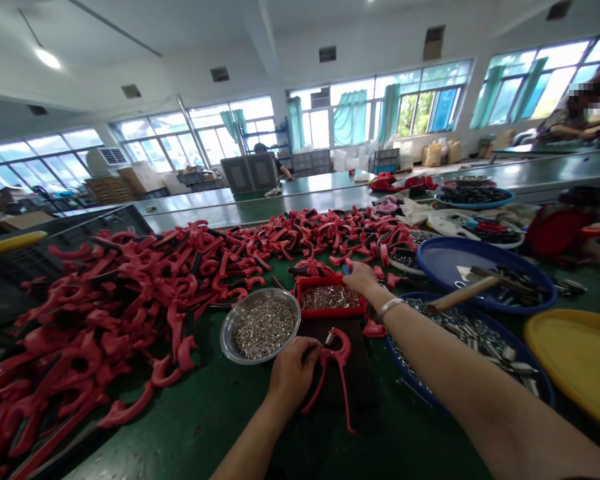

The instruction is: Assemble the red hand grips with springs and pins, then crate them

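Observation:
A red two-legged plastic clamp part [336, 357] lies on a dark block in front of me, with a small metal piece at its upper end. My left hand [293, 373] is closed in a pinch at the clamp part's left upper side, beside that metal piece. My right hand [361, 279] reaches over the right rear edge of a red tray [307, 313] of small metal rivets [330, 297]. Its fingers are closed, with a bit of blue at the tips; what they hold is not clear. Left of the tray stands a metal bowl [226, 340] of small shiny metal parts [265, 328].
A large heap of red and black clamp parts [165, 280] covers the left and rear table. To the right are blue trays [445, 257] of metal parts, a hammer with a wooden handle [464, 294] and a yellow tray [575, 360]. Other people [575, 120] sit farther back.

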`<state>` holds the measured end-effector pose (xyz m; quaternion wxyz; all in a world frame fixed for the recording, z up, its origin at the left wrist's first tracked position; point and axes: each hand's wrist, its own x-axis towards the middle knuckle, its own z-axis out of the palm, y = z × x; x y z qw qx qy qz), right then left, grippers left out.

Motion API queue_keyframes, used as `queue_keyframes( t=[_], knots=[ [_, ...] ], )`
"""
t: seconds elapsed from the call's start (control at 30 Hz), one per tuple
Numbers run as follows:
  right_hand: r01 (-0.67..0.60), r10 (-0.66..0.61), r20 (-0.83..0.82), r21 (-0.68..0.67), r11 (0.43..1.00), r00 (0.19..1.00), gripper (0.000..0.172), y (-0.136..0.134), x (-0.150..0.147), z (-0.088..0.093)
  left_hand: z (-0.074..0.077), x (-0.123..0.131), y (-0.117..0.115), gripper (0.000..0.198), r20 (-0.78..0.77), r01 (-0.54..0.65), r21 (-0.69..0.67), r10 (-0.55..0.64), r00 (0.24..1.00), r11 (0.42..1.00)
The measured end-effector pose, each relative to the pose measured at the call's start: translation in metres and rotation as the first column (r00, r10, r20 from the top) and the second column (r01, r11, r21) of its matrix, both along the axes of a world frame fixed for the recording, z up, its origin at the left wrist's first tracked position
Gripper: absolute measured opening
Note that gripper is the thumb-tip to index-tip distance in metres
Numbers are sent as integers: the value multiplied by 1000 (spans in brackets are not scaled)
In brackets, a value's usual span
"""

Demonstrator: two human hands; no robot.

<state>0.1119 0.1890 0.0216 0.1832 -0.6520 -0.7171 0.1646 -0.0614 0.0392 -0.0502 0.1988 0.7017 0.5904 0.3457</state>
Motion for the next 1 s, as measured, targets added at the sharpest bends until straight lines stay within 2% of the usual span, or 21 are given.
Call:
queue_keyframes(
  t=[0.13, 0.27, 0.37, 0.43, 0.57, 0.83, 0.93, 1.0],
  knots=[
    [-136, 137, -308, 25, 990, 942, 21, -43, -3, -1, -1, 0, 1, 16, 18, -18, -16, 18, 1000, 1000],
    [-250, 255, -500, 79, 965, 827, 15, -96, -1, -21, 0, 1, 2, 17, 15, -33, 13, 32, 999, 999],
    [-246, 298, -593, 169, 954, 748, 15, -112, 1, -38, -1, 1, 2, 17, 31, -35, 24, 34, 999, 999],
    [-235, 294, -605, 177, 956, 740, 16, -112, 0, -46, -3, 1, 3, 16, 38, -34, 28, 33, 999, 999],
    [-232, 310, -525, 209, 950, 793, 16, -110, -2, -50, -4, 0, 3, 15, 47, -19, 27, 18, 999, 999],
    [-254, 364, -322, 337, 907, 874, 12, -119, -3, -43, -2, 0, 3, 13, 54, -16, 28, 14, 998, 999],
    [-393, 460, -132, 350, 850, 878, 12, -124, -11, -36, -4, 0, 5, 12, 49, 2, 34, -4, 999, 999],
    [-507, 524, 21, 288, 812, 851, 15, -126, -19, -30, -4, 0, 5, 12, 40, 10, 39, -11, 999, 999]
  ],
)
